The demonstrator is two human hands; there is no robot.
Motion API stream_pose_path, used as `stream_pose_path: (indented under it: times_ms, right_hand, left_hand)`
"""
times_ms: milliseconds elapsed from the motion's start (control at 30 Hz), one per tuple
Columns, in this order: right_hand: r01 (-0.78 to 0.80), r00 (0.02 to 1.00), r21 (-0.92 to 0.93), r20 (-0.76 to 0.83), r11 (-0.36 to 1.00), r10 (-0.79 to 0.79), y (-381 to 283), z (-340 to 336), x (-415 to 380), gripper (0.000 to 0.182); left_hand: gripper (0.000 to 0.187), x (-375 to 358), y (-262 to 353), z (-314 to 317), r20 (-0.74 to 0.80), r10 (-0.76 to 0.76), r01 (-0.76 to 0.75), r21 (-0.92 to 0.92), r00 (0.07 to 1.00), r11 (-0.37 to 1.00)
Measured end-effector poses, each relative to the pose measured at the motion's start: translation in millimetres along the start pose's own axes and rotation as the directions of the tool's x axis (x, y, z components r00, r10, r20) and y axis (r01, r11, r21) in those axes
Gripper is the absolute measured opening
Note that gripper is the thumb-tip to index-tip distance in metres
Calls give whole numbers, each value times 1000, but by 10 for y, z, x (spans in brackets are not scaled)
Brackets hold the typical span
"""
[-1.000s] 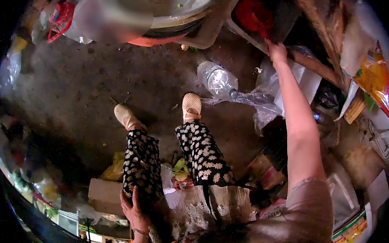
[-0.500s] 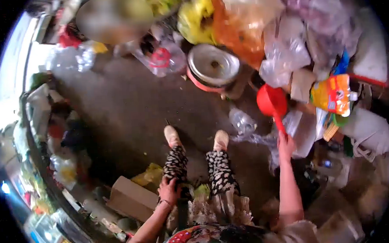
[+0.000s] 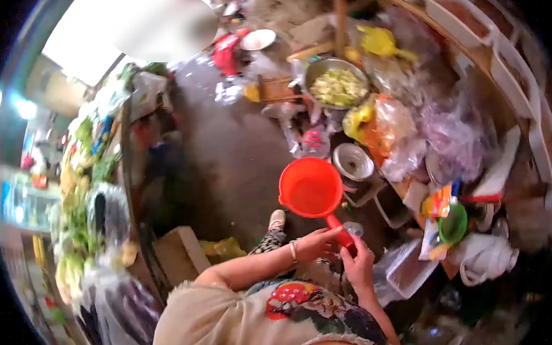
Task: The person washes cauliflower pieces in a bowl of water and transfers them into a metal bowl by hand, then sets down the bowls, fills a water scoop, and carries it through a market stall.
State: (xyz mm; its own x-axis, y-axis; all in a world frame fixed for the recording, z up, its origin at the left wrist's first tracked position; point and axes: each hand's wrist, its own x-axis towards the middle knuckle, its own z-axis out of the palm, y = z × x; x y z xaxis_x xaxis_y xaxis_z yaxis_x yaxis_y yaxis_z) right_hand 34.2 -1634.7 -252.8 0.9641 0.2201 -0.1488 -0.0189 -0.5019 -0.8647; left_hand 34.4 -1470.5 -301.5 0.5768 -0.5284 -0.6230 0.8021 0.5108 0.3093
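Note:
A red plastic ladle with a round bowl is held out in front of the body, above the floor. My right hand is wrapped round the lower end of its handle. Beside it, my left hand, with a light band at the wrist, reaches to the handle from the left; its fingers look bent against the handle, partly blurred. Just right of the ladle's bowl stands a round metal-topped pot.
A metal bowl of chopped greens stands farther ahead. Plastic bags lie at the right, near a white bin and a green strainer. Leafy vegetables line a shelf at the left. A cardboard box sits near the left elbow.
The red ladle has come from the right side to the front of the body in my right hand. My left hand has left the knee and reached the handle. The view has turned and shifted.

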Motion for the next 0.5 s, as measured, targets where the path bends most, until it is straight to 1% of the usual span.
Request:
stream_pose_path:
  times_ms: [33, 100, 133, 167, 233, 267, 300, 333, 367, 400, 433, 467, 500]
  right_hand:
    - [80, 996, 0, 46, 997, -80, -74, 30, -16, 35]
    - [93, 995, 11, 38, 996, -93, -229, 26, -75, 30]
    - [150, 988, 134, 15, 980, -153, -172, 32, -73, 27]
    - [89, 996, 226, 3, 970, -92, -206, -34, -136, 23]
    - [-131, 989, 337, -15, 932, 144, 5, -147, -256, 21]
    - [-172, 981, 331, -25, 928, 191, 112, -202, -291, 20]
    - [-231, 963, 329, -60, 916, 264, 211, -274, -364, 19]
    - [-197, 963, 232, -139, 953, 233, 188, -307, -435, 21]
    - [-244, 944, 153, -187, 958, 270, 141, -371, -568, 22]
    - [-282, 933, 130, -195, 951, 303, 125, -421, -656, 21]
    - [-228, 942, 116, -225, 967, 249, 380, -407, -801, 20]
    - [-257, 923, 118, -263, 959, 279, 372, -412, -948, 21]
    - [-273, 907, 122, -297, 954, 297, 368, -376, -1056, 21]
  left_hand:
    - [35, 0, -7, -41, 61, 85, -84, -22, 995, 996]
    - [29, -261, 90, 254, -100, 274, -285, -130, 957, 950]
    - [25, -311, 105, 252, -116, 255, -276, -230, 960, 933]
    - [23, -377, 156, 259, -26, 299, -293, -290, 954, 911]
    - [23, -612, 289, 242, 3, 269, -262, -227, 963, 938]
    - [24, -598, 312, 133, 27, 242, -228, -252, 970, 941]
    - [22, -649, 388, 67, 27, 176, -161, -285, 984, 945]
    - [20, -859, 474, 144, -22, 189, -189, -224, 982, 956]
    - [20, -878, 511, 40, -32, 143, -147, -217, 989, 965]
    - [21, -1131, 605, 256, -173, 180, -204, -129, 968, 970]
    - [21, -1152, 561, 206, -162, 231, -252, -126, 959, 959]
    - [21, -1000, 478, -94, -112, 166, -191, -284, 980, 940]
    - [20, -1035, 509, -52, -145, 155, -188, -245, 977, 951]
